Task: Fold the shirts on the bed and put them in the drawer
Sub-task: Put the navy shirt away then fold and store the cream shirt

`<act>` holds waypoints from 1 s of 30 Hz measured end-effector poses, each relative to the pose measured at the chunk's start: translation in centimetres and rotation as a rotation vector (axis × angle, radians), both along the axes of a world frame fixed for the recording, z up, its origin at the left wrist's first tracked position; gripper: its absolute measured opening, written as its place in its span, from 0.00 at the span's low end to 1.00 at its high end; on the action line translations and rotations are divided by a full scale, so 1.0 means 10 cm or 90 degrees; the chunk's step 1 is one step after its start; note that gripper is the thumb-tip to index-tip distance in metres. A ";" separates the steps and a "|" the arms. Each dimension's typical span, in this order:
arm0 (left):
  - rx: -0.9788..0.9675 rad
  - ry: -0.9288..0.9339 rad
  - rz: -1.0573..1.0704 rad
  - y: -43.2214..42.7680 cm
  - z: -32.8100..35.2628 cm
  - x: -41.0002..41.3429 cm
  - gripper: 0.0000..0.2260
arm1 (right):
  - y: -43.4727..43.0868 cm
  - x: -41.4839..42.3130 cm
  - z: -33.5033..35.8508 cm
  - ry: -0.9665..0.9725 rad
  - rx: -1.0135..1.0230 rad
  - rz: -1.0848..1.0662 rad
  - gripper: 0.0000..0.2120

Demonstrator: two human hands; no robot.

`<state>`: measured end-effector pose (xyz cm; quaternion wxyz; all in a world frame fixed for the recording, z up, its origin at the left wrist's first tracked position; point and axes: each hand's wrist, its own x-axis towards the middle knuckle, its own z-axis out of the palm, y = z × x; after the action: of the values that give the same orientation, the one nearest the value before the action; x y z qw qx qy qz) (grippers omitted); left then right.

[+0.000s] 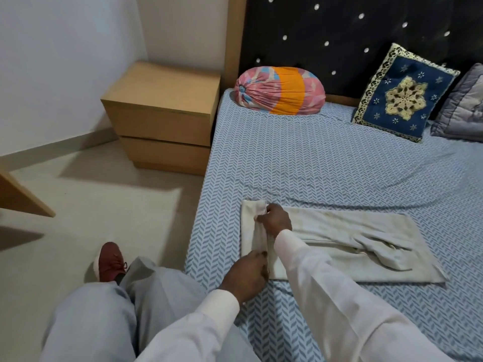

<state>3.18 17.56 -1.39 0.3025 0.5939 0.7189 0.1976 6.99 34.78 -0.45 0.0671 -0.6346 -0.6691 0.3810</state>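
Note:
A cream shirt (339,241) lies folded lengthwise into a long strip near the bed's (313,163) front left edge. Its left end is doubled over into a raised fold. My right hand (275,218) pinches the far end of that fold. My left hand (247,275) pinches its near end, by the edge of the mattress. A sleeve lies across the right part of the strip. The wooden bedside cabinet (162,118) with two shut drawers stands on the floor left of the bed.
A pink and orange bolster (279,90), a blue embroidered cushion (402,92) and a grey pillow (465,108) lean at the dark headboard. My knees and a red shoe (109,259) are by the bed's left side. A wooden corner (18,194) juts in at left.

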 end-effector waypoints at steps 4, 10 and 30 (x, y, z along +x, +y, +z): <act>0.060 -0.105 0.112 -0.09 -0.06 -0.11 0.13 | -0.05 0.02 -0.01 -0.117 0.253 0.171 0.23; -0.119 -0.084 0.354 -0.03 -0.15 -0.33 0.25 | -0.09 -0.08 -0.06 -0.296 0.275 0.328 0.17; 0.087 -0.170 0.545 -0.89 0.64 -1.30 0.09 | -1.06 -1.64 0.96 -0.226 0.115 0.495 0.13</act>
<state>-9.86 8.69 5.01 0.2439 0.2306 0.8397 0.4269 -9.40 24.21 9.17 -0.1423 -0.3830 -0.8900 0.2026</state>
